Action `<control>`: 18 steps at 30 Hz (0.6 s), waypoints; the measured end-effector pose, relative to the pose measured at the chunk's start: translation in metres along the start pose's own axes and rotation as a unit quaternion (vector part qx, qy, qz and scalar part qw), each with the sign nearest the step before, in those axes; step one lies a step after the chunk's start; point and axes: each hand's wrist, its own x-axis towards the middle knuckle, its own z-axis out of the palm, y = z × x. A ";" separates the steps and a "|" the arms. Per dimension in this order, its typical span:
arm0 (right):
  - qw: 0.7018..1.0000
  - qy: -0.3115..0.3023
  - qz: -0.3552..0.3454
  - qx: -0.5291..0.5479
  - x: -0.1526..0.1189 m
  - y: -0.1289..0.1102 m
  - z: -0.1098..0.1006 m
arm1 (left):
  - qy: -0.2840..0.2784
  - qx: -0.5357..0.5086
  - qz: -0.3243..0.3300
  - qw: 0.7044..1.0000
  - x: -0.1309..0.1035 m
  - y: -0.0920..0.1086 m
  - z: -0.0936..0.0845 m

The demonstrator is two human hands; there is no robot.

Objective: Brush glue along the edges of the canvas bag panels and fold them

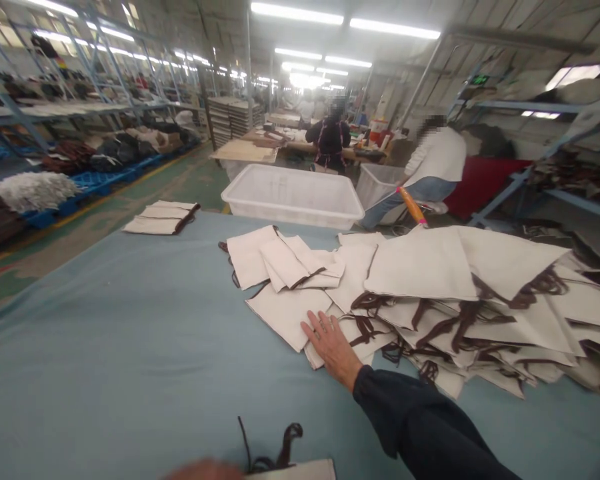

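My right hand, in a dark sleeve, reaches in from the lower right. Its fingers are spread flat on a cream cloth piece with thin dark edging, at the left side of a heap. The heap of similar cloth pieces has dark brown straps and ties hanging from it. At the bottom edge, my left hand is blurred and mostly cut off. Beside it lies another cream cloth piece with brown ties; whether the left fingers grip it is hidden.
A blue-green cloth covers the table. A small folded stack lies at its far left edge. Beyond stands a white plastic tub. Two people work further back, one seated at right. Pallets with bundles line the left aisle.
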 end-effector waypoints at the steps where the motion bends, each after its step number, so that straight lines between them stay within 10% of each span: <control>1: 1.000 -0.008 -0.002 0.003 0.004 0.003 0.004 | -0.007 0.014 0.037 0.999 0.030 0.015 -0.012; 5: 0.999 -0.003 0.030 -0.012 0.011 0.002 0.021 | 0.090 0.249 0.215 0.940 0.164 0.095 -0.037; 9: 0.998 0.041 0.053 -0.024 0.010 -0.002 0.035 | 0.160 0.359 0.214 0.894 0.259 0.144 -0.005; 13: 0.994 0.082 0.066 0.043 0.013 0.007 0.039 | 0.130 0.344 0.266 0.891 0.299 0.148 0.041; 18: 0.961 0.157 0.128 0.189 0.023 0.023 0.040 | 0.136 0.318 0.289 0.893 0.315 0.145 0.059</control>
